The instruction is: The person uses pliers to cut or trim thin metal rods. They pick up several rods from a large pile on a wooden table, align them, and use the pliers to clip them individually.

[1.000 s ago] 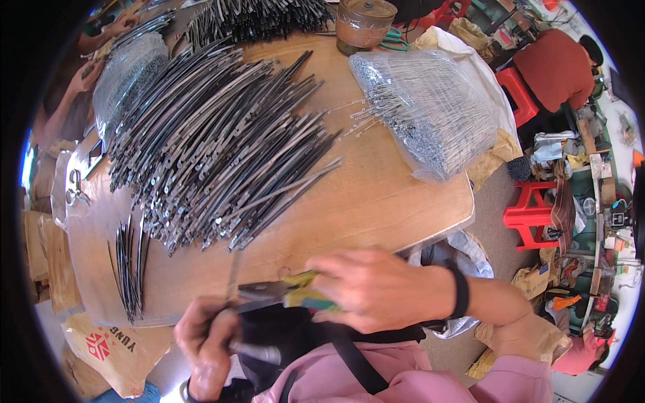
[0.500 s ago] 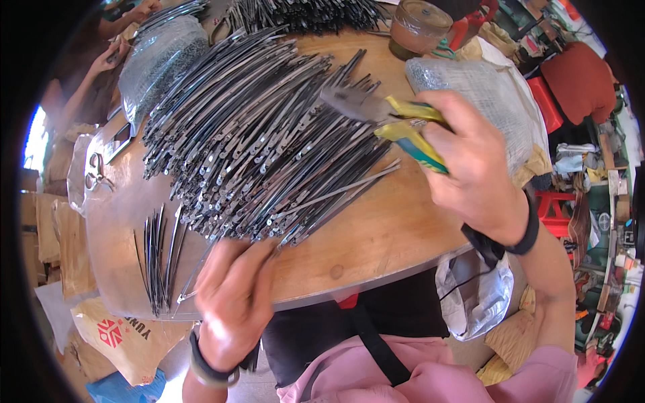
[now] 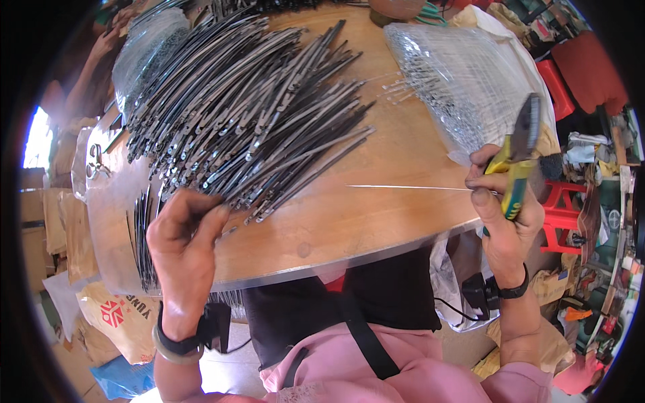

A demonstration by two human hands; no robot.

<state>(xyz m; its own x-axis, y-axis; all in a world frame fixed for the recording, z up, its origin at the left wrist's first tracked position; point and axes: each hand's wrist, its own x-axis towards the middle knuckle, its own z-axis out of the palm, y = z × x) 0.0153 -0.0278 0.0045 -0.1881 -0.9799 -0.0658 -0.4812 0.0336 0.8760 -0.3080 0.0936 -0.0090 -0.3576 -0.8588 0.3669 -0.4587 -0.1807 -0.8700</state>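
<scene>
A broad heap of thin dark metal strips (image 3: 228,114) with small holed ends covers the left and middle of the table. My left hand (image 3: 181,245) is at its near edge, fingers and thumb pinched together against the strip ends; what they grip is hidden. Over the table's right side, my right hand (image 3: 510,221) holds combination pliers (image 3: 519,158) with yellow-green handles, jaws pointing up. Its thumb and fingertips also pinch a thin, light-coloured strip (image 3: 410,187), which reaches left above the wood. A small separate bunch of dark strips (image 3: 143,235) lies left of my left hand.
Clear plastic bags of strips stand at the back left (image 3: 151,60) and right (image 3: 450,87) of the wooden table (image 3: 322,232). Scissors (image 3: 98,161) lie at the left edge. Another person's hand (image 3: 104,43) shows far left. A red stool (image 3: 563,211) stands at right.
My right hand has moved right and down; its pliers have turned from pointing left to upward, and a thin strip now shows in its fingers. My left hand has shifted left and up.
</scene>
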